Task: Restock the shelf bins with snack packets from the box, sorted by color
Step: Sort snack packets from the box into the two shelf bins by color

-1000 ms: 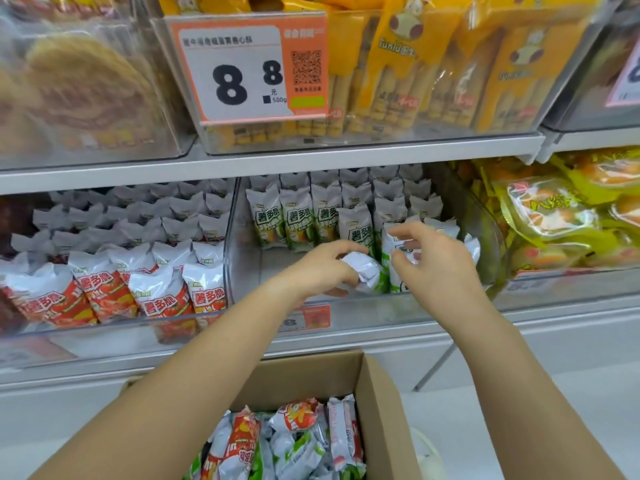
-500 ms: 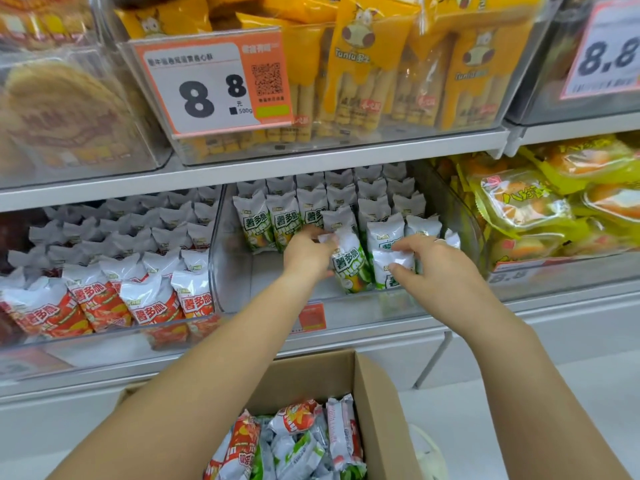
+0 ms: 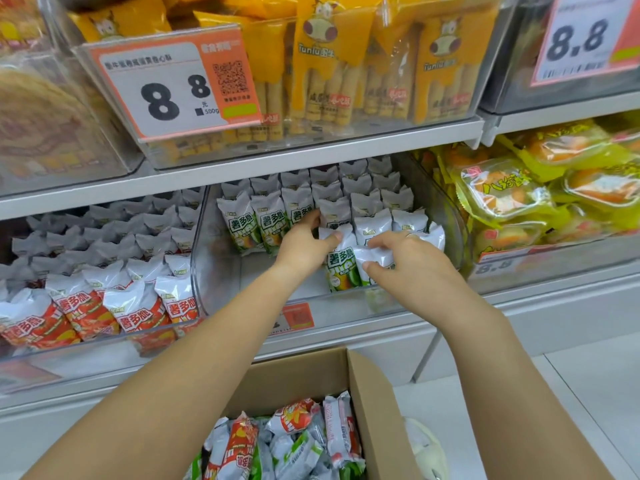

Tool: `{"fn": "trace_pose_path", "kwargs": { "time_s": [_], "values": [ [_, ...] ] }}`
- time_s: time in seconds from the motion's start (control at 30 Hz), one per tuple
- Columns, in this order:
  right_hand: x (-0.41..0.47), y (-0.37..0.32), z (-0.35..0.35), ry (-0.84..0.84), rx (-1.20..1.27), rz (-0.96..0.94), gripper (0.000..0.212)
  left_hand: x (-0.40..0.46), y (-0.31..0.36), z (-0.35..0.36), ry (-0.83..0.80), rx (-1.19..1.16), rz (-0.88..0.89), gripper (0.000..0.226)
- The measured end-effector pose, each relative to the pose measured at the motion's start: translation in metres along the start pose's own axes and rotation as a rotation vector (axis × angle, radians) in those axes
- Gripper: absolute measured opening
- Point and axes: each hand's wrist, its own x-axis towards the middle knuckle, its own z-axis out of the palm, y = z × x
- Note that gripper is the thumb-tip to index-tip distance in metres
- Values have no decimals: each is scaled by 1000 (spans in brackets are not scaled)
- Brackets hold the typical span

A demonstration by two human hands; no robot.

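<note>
left hand (image 3: 304, 242): inside the green-packet bin (image 3: 221, 271), fingers curled around the top of a green snack packet (image 3: 341, 268), thumb on its white upper seal
right hand (image 3: 412, 263): just beside the left, fingers pinching the crumpled white top of a second green packet (image 3: 375, 258) (label mostly hidden by the fingers)
held packets: both upright at the front right of the bin, touching each other, standing in front of the back rows
green-packet bin: clear plastic, middle of the lower shelf (image 3: 346, 329); back rows (image 3: 311, 202) full of upright green packets, front left floor of the bin bare
red-packet bin (image 3: 86, 348): left of the green one, walls touching; red snack packets (image 3: 138, 306) in tight rows leaning forward
cardboard box (image 3: 377, 410): open, below the shelf, between the forearms; mixed red and green packets (image 3: 298, 441) lying loose inside
upper shelf: clear bin of yellow roll snacks (image 3: 329, 71) with an orange-and-white price tag (image 3: 180, 88) reading 8.8
right neighbour: yellow bags (image 3: 512, 199) in another clear bin, second 8.8 tag (image 3: 588, 39) above
bin front: small orange label (image 3: 298, 315) on the shelf edge under the green bin (text unreadable)
floor: a white rounded object (image 3: 424, 448) just right of the box, cannot tell what it is
</note>
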Motion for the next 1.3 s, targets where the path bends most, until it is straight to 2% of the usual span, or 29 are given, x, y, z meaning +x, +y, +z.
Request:
{"fn": "trace_pose_path", "kwargs": {
  "time_s": [0.13,0.27,0.43,0.57,0.63,0.73,0.8,0.9,1.0,1.17,1.23,1.3],
  "values": [
    [-1,-1,-1,-14,7,-3,41,-4,-1,-5,-70,-25,-70,61],
    [-1,0,-2,-26,9,-4,42,-13,-7,-7,-235,-149,-91,70],
    [-2,-1,-1,-30,17,-2,43,-13,-8,-2,-381,118,-215,47],
    [-2,0,-1,-37,18,-7,44,-9,-13,1,-310,326,-92,37],
    [-2,1,-3,-42,27,-9,44,-8,-14,0,-256,292,-87,48],
    [-3,4,-5,-56,40,-12,45,-4,-13,-2,-181,251,-109,80],
    [-4,6,-6,-63,55,-17,45,-3,-12,-1,-184,218,-104,86],
    [-3,6,-6,-58,58,-18,45,-5,-12,1,-221,158,-62,81],
    [-2,5,-4,-51,38,-19,45,-8,-11,-2,-284,143,-105,80],
    [-6,6,0,-14,33,-34,41,-11,-10,-6,-440,222,-196,55],
    [-10,5,1,29,35,-58,38,-14,-9,-11,-436,252,-188,54],
    [-17,0,2,83,18,-109,33,-20,-7,-22,-366,298,-148,59]
  ]
}}
